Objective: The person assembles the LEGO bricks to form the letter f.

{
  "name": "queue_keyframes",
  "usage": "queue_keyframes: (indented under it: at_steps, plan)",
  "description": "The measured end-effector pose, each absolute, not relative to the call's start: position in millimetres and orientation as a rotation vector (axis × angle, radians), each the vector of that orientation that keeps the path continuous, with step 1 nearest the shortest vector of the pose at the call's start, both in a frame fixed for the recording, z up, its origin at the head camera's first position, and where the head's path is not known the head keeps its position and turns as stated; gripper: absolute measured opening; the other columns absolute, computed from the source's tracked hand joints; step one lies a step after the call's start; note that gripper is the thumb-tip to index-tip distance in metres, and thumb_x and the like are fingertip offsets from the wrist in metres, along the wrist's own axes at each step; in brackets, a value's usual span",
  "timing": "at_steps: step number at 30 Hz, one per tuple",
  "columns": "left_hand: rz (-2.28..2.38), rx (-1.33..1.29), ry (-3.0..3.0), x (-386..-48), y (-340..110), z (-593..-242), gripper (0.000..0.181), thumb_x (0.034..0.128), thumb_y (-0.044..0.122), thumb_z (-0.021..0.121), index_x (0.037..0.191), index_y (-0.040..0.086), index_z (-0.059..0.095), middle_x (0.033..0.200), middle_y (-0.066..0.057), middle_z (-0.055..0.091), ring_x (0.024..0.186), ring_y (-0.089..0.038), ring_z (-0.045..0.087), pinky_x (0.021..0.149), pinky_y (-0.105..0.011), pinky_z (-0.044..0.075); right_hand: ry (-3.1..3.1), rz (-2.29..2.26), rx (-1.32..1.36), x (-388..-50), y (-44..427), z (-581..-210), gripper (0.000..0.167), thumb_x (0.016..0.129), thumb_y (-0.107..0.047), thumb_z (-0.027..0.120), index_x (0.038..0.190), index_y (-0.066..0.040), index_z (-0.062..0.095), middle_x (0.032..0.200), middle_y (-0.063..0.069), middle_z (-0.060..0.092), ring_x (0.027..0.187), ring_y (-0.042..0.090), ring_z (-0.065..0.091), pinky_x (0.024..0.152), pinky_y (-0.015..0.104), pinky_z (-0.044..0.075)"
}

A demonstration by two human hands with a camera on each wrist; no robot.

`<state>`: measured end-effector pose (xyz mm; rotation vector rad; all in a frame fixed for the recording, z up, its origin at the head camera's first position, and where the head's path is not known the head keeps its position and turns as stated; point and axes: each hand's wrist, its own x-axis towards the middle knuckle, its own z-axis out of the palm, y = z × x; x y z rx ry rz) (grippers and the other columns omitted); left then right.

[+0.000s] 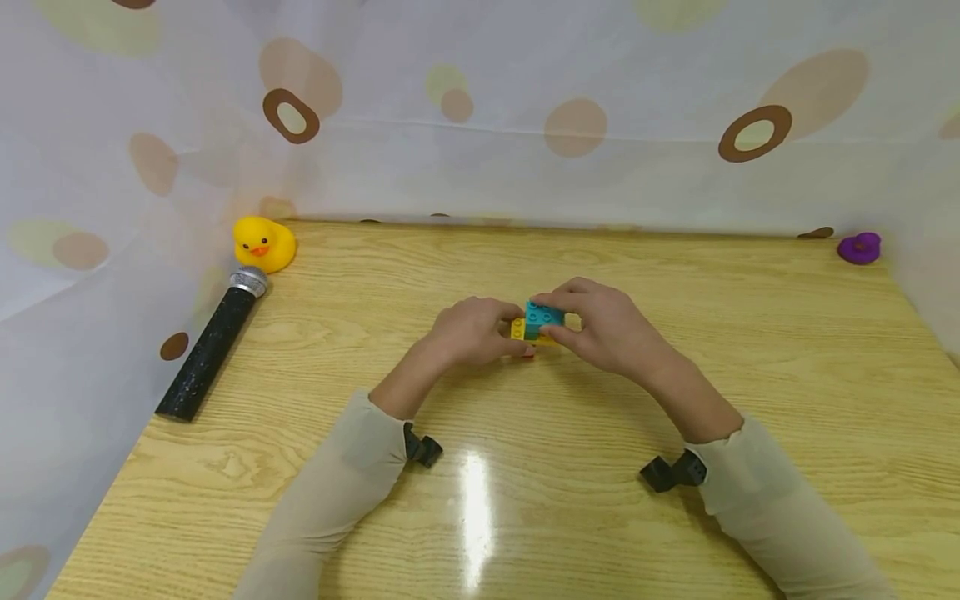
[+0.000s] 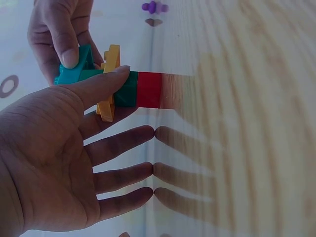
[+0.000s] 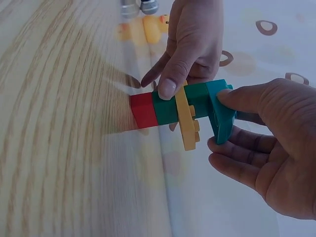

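A small stack of toy building bricks stands on the table between both hands. At its base is a red brick (image 3: 143, 110), with a green brick (image 3: 164, 109) above it. A flat yellow brick (image 3: 186, 123) comes higher, then another green brick (image 3: 198, 98) and a teal brick (image 3: 221, 112) on top. My left hand (image 1: 474, 332) pinches the lower stack between thumb and index finger, its other fingers stretched out towards the table. The teal brick is held between the thumb and fingers of my right hand (image 1: 611, 329). Whether teal and upper green are fully pressed together, I cannot tell.
On the left of the wooden table (image 1: 570, 500) lies a black microphone (image 1: 210, 350) with a silver head. Behind it sits a yellow rubber duck (image 1: 265, 245). A small purple duck (image 1: 859, 248) is at the far right corner. Spotted sheeting (image 1: 510, 108) rises behind the table.
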<state>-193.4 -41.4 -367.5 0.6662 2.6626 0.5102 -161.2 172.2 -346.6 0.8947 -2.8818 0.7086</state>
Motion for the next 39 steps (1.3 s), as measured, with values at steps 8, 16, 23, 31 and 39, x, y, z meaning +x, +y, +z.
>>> queue_keyframes:
  at_steps: [8,16,23,31,39]
  plan:
    - [0.51,0.664,2.66,-193.2,-41.0,-368.2,0.056,0.0934,0.052,0.069,0.14,0.022,0.061,0.093,0.006,0.069,0.08,-0.014,0.064,0.062,-0.03,0.049,-2.892,0.689,0.89,-160.5,172.0,-346.3,0.041,0.095,-0.019,0.073,0.134,-0.01,0.067,0.118,0.013,0.068,0.101,0.03,0.069,0.08,0.044,0.057]
    - [0.504,0.639,2.666,-193.8,-41.5,-369.4,0.056,0.0919,0.056,0.069,0.137,0.023,0.063,0.112,0.002,0.072,0.091,-0.016,0.066,0.07,-0.032,0.051,-2.898,0.759,0.848,-161.1,171.9,-350.5,0.041,0.097,-0.023,0.071,0.136,-0.013,0.066,0.124,0.013,0.068,0.104,0.03,0.068,0.082,0.044,0.056]
    - [0.517,0.645,2.665,-194.8,-40.6,-369.3,0.056,0.0909,0.057,0.069,0.134,0.023,0.064,0.121,0.0,0.072,0.097,-0.017,0.068,0.073,-0.034,0.054,-2.9,0.765,0.827,-160.4,173.5,-351.0,0.041,0.098,-0.023,0.07,0.137,-0.015,0.066,0.125,0.013,0.068,0.105,0.03,0.069,0.082,0.045,0.056]
    - [0.554,0.667,2.669,-196.4,-40.2,-370.7,0.05,0.0909,0.053,0.072,0.127,0.017,0.068,0.102,-0.003,0.075,0.08,-0.017,0.066,0.059,-0.028,0.046,-2.915,0.984,0.839,-166.7,176.7,-355.2,0.04,0.1,-0.022,0.067,0.139,-0.014,0.064,0.132,0.011,0.067,0.11,0.026,0.067,0.09,0.046,0.057]
    - [0.762,0.684,2.666,-198.8,-38.6,-368.4,0.055,0.095,0.04,0.071,0.141,0.014,0.059,0.117,-0.002,0.072,0.099,-0.02,0.069,0.083,-0.037,0.056,-2.855,1.175,0.871,-173.8,185.6,-356.3,0.045,0.105,-0.02,0.058,0.149,-0.015,0.053,0.139,0.013,0.063,0.116,0.03,0.068,0.093,0.045,0.057]
